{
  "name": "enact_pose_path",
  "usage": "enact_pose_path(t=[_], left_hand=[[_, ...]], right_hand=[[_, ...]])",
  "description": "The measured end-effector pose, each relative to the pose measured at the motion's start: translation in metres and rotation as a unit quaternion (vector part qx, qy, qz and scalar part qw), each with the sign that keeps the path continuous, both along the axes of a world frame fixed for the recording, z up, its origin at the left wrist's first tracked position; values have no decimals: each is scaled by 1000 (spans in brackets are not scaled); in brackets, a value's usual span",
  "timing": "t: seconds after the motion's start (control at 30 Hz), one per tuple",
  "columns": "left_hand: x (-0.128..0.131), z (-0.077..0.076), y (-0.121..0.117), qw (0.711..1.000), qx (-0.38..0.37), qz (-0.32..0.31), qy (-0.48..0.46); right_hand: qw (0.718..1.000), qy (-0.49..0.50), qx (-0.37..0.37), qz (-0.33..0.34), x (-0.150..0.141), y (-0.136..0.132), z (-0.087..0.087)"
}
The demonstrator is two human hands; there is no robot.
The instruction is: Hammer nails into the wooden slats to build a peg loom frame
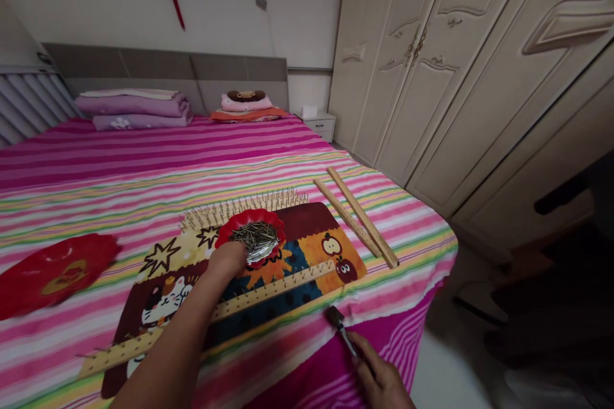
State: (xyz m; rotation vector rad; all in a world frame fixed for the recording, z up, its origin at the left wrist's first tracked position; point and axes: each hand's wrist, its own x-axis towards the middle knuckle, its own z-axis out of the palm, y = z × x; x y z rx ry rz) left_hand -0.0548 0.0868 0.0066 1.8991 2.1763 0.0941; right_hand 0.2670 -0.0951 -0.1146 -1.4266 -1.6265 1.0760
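My left hand (229,261) reaches over the near-left rim of a scalloped red bowl (224,230), and its fingertips are hidden there. Many loose nails (261,236) lie in that bowl. Under my left arm and across a patterned mat (311,249) runs a long wooden strip (273,287) with nails standing along it. By the bed's near edge, my right hand (378,377) is closed around the handle of a hammer (343,326), whose dark head points away from me.
Behind the bowl sit wooden strips with dense rows of upright nails (240,208). Two more wooden strips (362,217) lie to the right. A red tray (91,262) rests at left on the striped bedspread (158,185). Folded bedding (137,108) is at the headboard; a wardrobe (407,64) stands at right.
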Motion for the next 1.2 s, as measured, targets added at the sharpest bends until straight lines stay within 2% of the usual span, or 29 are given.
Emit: enact_pose_path(t=[0.17,0.37,0.43,0.53,0.73,0.83,0.93,1.03,1.2], left_hand=[[-7,6,-5,999,27,-8,-37],[-14,14,-19,991,60,-3,-119],[-13,14,-25,974,71,4,-214],[-6,17,-36,927,89,39,-363],[19,25,-68,861,98,88,-491],[31,19,-86,827,43,100,-552],[38,7,-100,809,-8,98,-579],[43,-4,-107,808,-13,110,-578],[49,-15,-107,815,30,156,-557]], right_hand=[[999,2,-29,14,2,-1,-2],[1000,5,-3,-8,-2,-2,-14],[999,8,18,-27,-3,-2,-19],[999,2,34,-19,-2,-2,-22],[999,-27,31,-8,-2,-2,-5],[998,-47,33,-12,-6,-4,3],[997,-65,30,-16,-8,-4,5],[996,-82,32,-9,-8,-4,5],[994,-108,23,-1,-7,-5,6]])
